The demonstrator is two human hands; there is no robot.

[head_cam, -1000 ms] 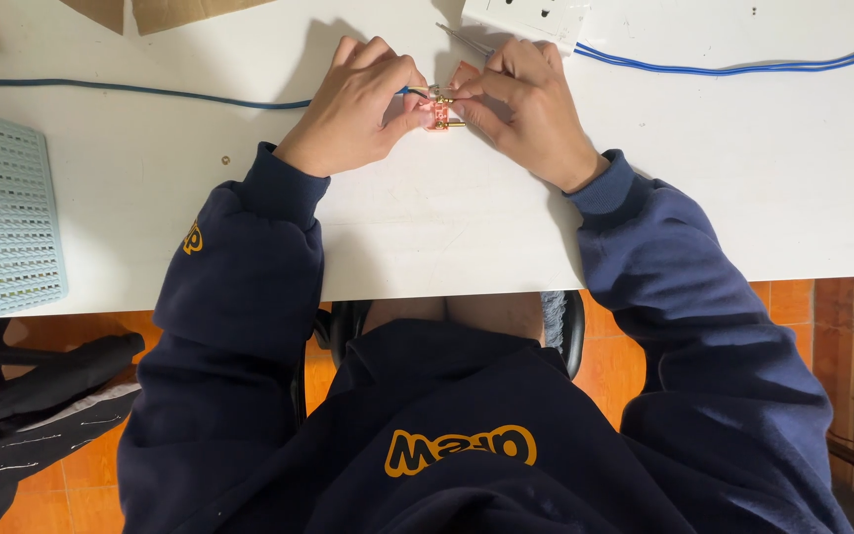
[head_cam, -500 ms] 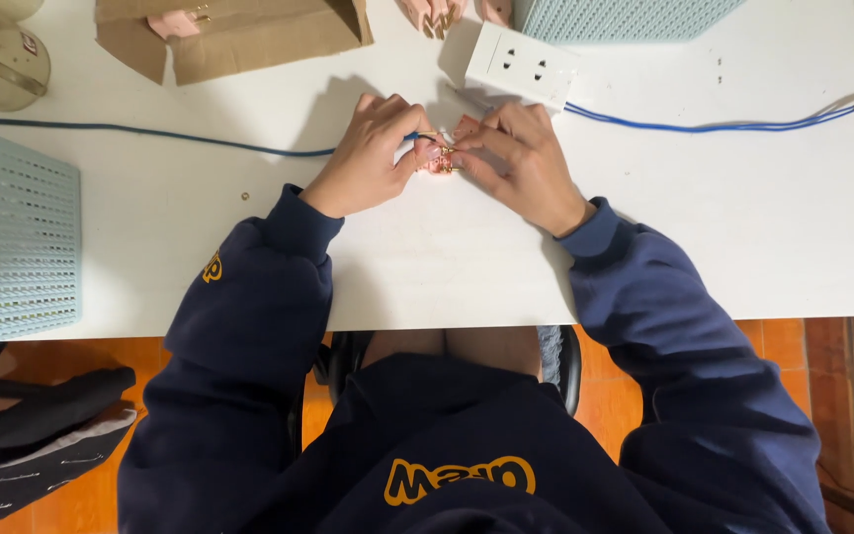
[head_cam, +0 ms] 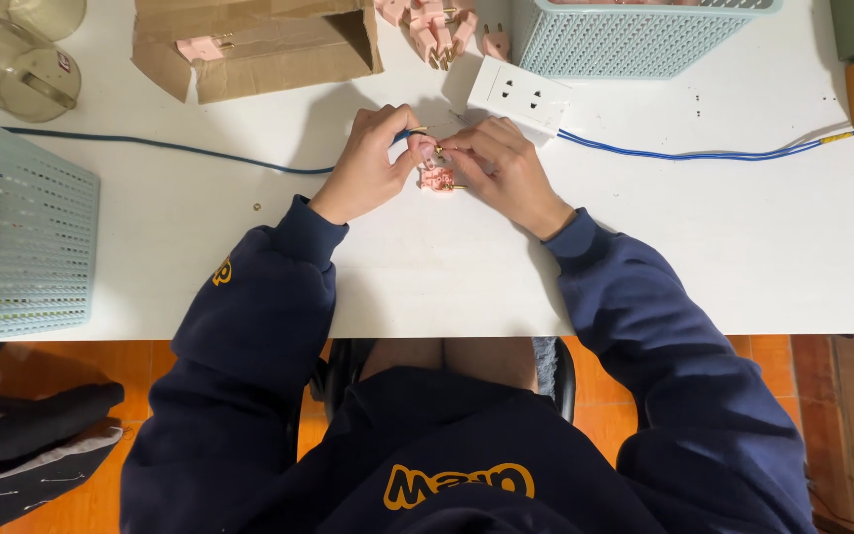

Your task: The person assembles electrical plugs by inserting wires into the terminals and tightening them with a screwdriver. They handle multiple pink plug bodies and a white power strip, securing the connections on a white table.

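Dark blue sleeves low in frame, left hand (head_cam: 366, 168) and right hand (head_cam: 501, 170) together at centre on the white surface (head_cam: 724, 247), both pinching a small pink plug (head_cam: 437, 176), blue wire (head_cam: 160, 145) trailing left, white socket (head_cam: 519, 94) just behind, teal basket (head_cam: 635, 35) along the top edge

We are looking down at a white table (head_cam: 249, 267) lying under even light. Below its near edge we are seeing an orange tiled floor (head_cam: 101, 494), and a dark chair seat (head_cam: 560, 381) is showing just under that same edge.
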